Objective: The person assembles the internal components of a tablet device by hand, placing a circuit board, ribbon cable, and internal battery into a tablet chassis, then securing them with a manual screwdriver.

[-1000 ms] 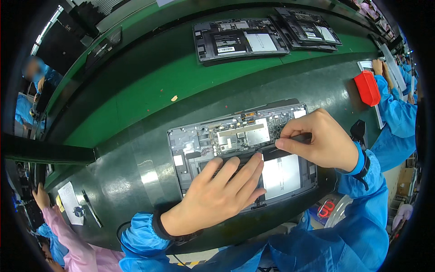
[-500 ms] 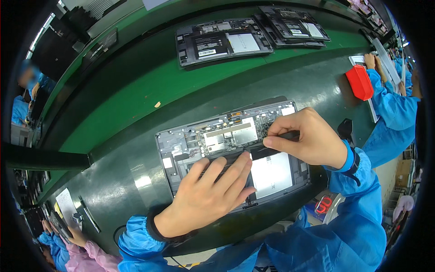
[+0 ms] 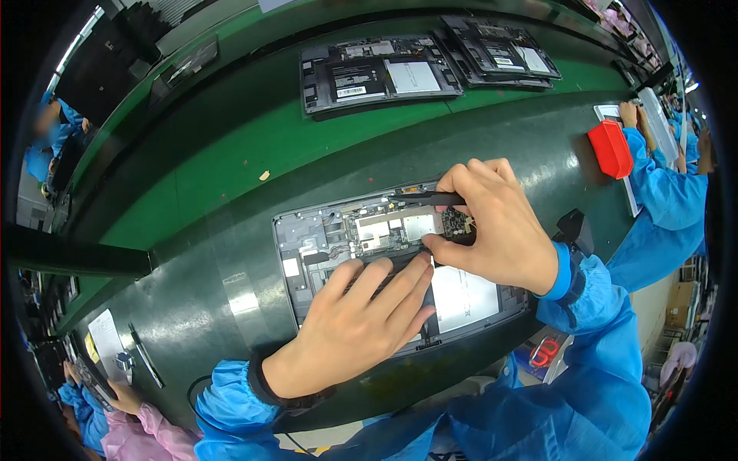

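Note:
An opened flat device (image 3: 307, 238) with bare circuit boards and a white-labelled battery lies on the dark bench before me. My left hand (image 3: 361, 315) rests flat on its lower middle, fingers spread over a black strip. My right hand (image 3: 492, 223) is above the board's right side and pinches black tweezers (image 3: 423, 197) whose tip points left over the metal shields. The thumb of that hand presses near the strip's right end. Both sleeves are blue.
Two more opened devices (image 3: 380, 73) lie on the green belt (image 3: 231, 154) at the back. A red bin (image 3: 611, 147) sits at the right by a co-worker's blue sleeve (image 3: 653, 184). Another person in pink (image 3: 131, 430) is at lower left.
My view has shifted, so the device sits lower and more central. My right hand has moved up over the board with the tweezers; my left hand stays flat on the device.

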The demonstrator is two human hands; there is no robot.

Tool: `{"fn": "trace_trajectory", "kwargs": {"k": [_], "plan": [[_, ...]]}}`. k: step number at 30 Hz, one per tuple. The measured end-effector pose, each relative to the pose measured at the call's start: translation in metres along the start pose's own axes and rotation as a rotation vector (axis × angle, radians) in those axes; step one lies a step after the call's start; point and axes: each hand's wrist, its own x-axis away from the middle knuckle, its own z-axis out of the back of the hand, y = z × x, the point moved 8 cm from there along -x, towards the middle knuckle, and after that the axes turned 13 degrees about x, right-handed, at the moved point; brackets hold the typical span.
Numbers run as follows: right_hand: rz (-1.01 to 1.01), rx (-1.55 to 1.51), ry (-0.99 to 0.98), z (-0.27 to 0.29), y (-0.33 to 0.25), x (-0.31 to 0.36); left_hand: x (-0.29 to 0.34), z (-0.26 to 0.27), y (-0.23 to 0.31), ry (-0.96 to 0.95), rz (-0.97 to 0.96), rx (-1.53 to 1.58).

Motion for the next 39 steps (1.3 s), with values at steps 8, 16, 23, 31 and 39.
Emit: {"fn": "trace_trajectory", "kwargs": {"k": [8,16,23,31,39], "plan": [[0.489,0.054,0.131,0.016,-0.02,0.013,0.003,0.002,-0.002,0.037,-0.019,0.031],[0.612,0.21,0.162,0.008,-0.029,0.028,0.003,0.002,-0.002,0.034,-0.026,0.026],[0.56,0.248,0.191,0.01,-0.031,0.028,0.0,0.006,-0.002,0.048,-0.023,0.086],[0.497,0.334,0.19,0.03,-0.041,0.053,0.002,0.02,0.023,0.204,-0.07,0.046],[0.386,-0.138,-0.001,0.04,-0.076,0.171,0.051,-0.007,0.118,0.126,-0.404,-0.016]]}}
